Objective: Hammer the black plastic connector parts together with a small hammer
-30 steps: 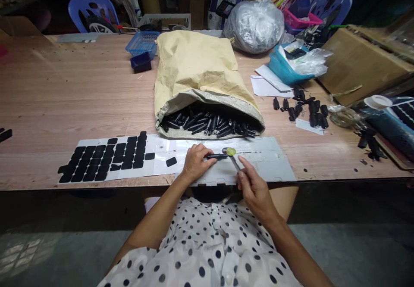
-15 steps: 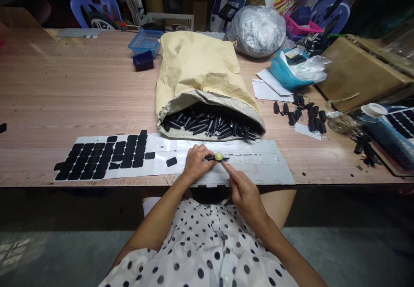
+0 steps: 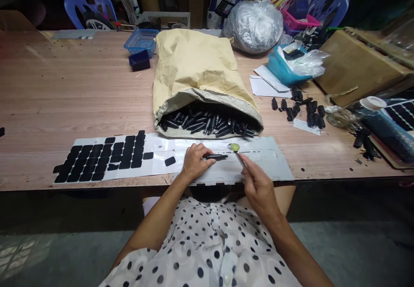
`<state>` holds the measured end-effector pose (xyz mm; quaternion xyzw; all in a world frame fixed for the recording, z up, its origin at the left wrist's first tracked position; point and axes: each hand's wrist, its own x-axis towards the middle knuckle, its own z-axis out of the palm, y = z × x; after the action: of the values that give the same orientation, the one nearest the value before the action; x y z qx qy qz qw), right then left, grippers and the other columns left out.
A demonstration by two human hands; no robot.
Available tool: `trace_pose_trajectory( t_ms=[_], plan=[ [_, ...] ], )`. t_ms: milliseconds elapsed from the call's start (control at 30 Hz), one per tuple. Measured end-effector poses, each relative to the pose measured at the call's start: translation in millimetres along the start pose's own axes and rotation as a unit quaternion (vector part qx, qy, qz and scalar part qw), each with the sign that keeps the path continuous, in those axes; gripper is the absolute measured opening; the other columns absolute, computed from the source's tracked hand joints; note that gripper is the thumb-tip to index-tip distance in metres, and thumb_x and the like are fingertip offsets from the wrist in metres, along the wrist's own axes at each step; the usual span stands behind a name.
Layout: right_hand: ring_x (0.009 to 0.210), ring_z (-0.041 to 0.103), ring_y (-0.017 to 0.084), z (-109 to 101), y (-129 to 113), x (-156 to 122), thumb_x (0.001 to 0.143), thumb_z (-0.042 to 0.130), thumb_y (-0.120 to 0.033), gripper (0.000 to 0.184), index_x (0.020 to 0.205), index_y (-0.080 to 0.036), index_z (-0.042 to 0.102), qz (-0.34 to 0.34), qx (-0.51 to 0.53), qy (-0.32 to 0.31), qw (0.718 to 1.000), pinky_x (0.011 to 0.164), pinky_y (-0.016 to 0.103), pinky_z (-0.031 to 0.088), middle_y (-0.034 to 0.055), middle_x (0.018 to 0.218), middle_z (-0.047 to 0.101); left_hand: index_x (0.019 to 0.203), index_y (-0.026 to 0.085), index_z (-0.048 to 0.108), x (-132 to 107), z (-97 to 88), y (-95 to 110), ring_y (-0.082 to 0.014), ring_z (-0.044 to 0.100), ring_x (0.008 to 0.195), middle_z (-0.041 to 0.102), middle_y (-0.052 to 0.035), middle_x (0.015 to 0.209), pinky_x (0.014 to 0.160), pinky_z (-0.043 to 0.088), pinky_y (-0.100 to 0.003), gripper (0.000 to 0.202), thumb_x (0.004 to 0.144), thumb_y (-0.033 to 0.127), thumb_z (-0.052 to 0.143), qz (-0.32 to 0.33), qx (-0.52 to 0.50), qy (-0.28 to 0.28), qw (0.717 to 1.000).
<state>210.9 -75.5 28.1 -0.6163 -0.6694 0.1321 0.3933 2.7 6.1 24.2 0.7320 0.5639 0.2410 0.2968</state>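
Note:
My left hand [image 3: 195,162] is closed around one end of a slim black tube-shaped part [image 3: 217,157], which lies across the grey sheet [image 3: 258,170] and points right. My right hand [image 3: 260,185] grips a thin-handled tool with a round yellow-green head [image 3: 234,147]. The head is just above the sheet, right of the black part and apart from it. I cannot tell the tool's exact kind. Beyond both hands lies a yellowish sack [image 3: 197,58], its mouth towards me, with many similar black parts [image 3: 210,123] inside.
On the left, a white backing sheet [image 3: 150,166] carries rows of black rounded stickers [image 3: 84,162]. Loose black pieces [image 3: 312,114], a blue basin [image 3: 284,69] and a cardboard box [image 3: 359,65] stand right. A blue basket [image 3: 140,41] and a plastic-wrapped bundle [image 3: 254,26] sit farther back.
My right hand has moved the tool's head right and away, off the black part. The black part shows more fully now, still in my left hand. The whole view has shifted slightly.

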Motion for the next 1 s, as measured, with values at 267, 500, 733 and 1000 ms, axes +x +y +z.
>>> trace_pose_trajectory(
  t_ms=[267,500,733,1000],
  plan=[
    [0.085,0.056,0.026,-49,86,50,0.093,0.048,-0.024,0.036,0.115,-0.018,0.075,0.183,-0.288,0.122,0.932,0.073,0.037,0.042,0.0130,0.093,0.067,0.097,0.026,0.080,3,3.9,-9,-0.0231,0.058,0.090,0.067,-0.0021,0.086,0.084,0.049,-0.039,0.014,0.084,0.028,0.078,0.061,0.039,0.018,0.997],
    [0.090,0.050,0.026,-36,104,53,0.092,0.052,-0.023,0.030,0.110,-0.019,0.076,0.250,-0.330,0.159,0.896,0.070,0.036,0.029,0.0137,0.106,0.058,0.099,0.019,0.077,-40,2.1,-12,-0.0183,0.062,0.077,0.069,-0.0065,0.089,0.069,0.052,-0.031,0.018,0.093,0.032,0.067,0.292,-0.009,0.016,0.956],
    [0.092,0.050,0.026,-30,106,52,0.092,0.052,-0.024,0.032,0.113,-0.019,0.075,0.239,-0.345,0.170,0.892,0.070,0.034,0.028,0.0130,0.103,0.060,0.092,0.017,0.071,-94,21.4,-12,-0.0153,0.061,0.051,0.068,-0.0030,0.062,0.052,0.045,-0.025,0.020,0.099,0.026,0.055,0.321,0.083,-0.008,0.943],
    [0.090,0.051,0.027,-28,108,50,0.091,0.050,-0.024,0.034,0.112,-0.017,0.076,0.222,-0.332,0.185,0.898,0.069,0.036,0.028,0.0148,0.102,0.063,0.117,0.022,0.074,-95,29.1,6,-0.0246,0.072,0.062,0.077,-0.0074,0.074,0.057,0.052,-0.030,0.028,0.091,0.023,0.065,0.071,0.209,-0.168,0.961]
  ],
)
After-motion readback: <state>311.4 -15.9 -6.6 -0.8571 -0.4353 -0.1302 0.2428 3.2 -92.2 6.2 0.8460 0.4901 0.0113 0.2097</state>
